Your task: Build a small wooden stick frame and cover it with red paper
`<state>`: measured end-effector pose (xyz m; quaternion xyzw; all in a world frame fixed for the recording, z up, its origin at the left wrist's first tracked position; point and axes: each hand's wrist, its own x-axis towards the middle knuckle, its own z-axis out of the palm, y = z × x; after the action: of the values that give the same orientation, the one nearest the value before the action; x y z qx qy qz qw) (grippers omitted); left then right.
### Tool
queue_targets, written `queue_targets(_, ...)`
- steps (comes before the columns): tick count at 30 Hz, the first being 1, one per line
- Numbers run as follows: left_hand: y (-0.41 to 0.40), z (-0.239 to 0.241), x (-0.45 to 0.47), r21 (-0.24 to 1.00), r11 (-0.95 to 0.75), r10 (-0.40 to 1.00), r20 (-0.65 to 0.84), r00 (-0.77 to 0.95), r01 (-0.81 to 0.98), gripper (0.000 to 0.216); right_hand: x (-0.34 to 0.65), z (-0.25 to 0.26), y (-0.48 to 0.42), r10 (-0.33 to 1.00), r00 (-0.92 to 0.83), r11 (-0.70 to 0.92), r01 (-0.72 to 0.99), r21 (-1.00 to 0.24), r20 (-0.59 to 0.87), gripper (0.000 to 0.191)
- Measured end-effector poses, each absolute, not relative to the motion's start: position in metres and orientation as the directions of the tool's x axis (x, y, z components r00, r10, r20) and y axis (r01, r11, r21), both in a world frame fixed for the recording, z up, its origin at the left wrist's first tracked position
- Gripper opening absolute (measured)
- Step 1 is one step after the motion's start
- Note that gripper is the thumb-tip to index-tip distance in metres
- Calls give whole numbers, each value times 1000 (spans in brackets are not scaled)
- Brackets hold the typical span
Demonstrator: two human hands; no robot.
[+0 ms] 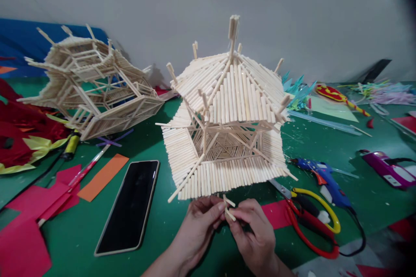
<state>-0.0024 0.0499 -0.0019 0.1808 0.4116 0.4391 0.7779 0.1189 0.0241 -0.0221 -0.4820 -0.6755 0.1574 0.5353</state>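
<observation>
Pinching small sticks (pixel 230 215) between left hand (pixel 202 220) and right hand (pixel 255 227). Could fumble through uneven pressure, or bump stick model (pixel 240 97) just beyond.

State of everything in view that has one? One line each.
Left hand: pinching short sticks
Right hand: pinching short sticks
Front stick model: upright, roof covered
Left stick model: unheld, framework exposed
Phone: lying flat, screen dark
Scissors: lying down, unheld
Glue gun: lying down, unheld
</observation>
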Motion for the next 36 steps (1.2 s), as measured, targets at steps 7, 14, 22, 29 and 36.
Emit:
queue_targets(7, 49, -2, -3, 645, 539, 839, -467, 279, -541, 5, 119, -24, 25, 820, 31, 491, 475, -730, 572, 18)
queue_targets(14, 48, -1, -3, 636, 546, 835, -470, 287, -546, 5, 119, -23, 25, 817, 33, 496, 469, -731, 576, 18)
queue_targets(22, 49, -3, -2, 650, 545, 836, -468, 287, -529, 7, 119, -24, 24, 816, 29, 501, 461, -732, 577, 20)
queue_targets(29, 47, -2, -2, 660, 542, 838, -467, 282, -520, 7, 119, -25, 24, 817, 25, 504, 455, -734, 576, 21)
queue_targets(36, 49, -4, -3, 656, 538, 841, -463, 281, -529, 6, 118, -25, 25, 820, 25, 500, 457, -736, 572, 22)
